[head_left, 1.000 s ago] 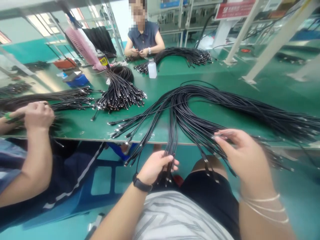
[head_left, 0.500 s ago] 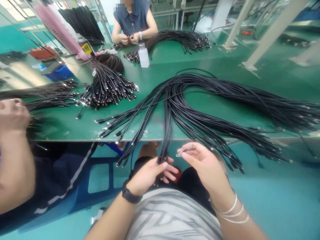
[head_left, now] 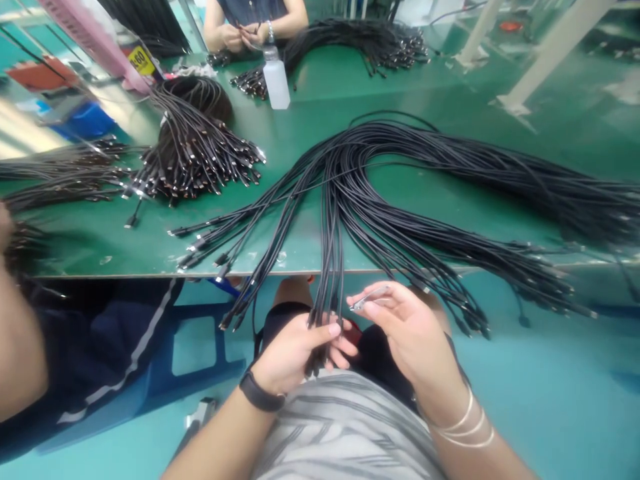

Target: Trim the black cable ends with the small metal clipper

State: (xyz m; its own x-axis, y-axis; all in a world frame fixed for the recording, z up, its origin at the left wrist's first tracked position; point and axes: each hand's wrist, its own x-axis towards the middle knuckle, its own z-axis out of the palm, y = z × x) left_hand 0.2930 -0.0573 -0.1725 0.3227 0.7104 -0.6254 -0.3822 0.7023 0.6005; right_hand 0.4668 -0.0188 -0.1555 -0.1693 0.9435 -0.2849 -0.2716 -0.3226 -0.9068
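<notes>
My left hand, with a dark band on its wrist, is closed around the ends of several black cables that hang over the table's front edge. Its thumb presses on one cable near the connector, and some plugs stick out below the fingers. Just to the right, my right hand pinches a small silver nail clipper between thumb and fingers. The clipper's tip points left toward the held cables, a small gap apart from them. The rest of the cable bundle lies bent across the green table.
Another cable bundle lies at the left, its plugs toward me. A white bottle stands farther back. Across the table a co-worker's hands handle cables. Another person's arm is close on my left. Pale posts rise at the back right.
The view has shifted, so the table and bundles sit higher in it. The cable ends now reach farther through my left hand, with plugs showing below it. My right hand keeps the clipper.
</notes>
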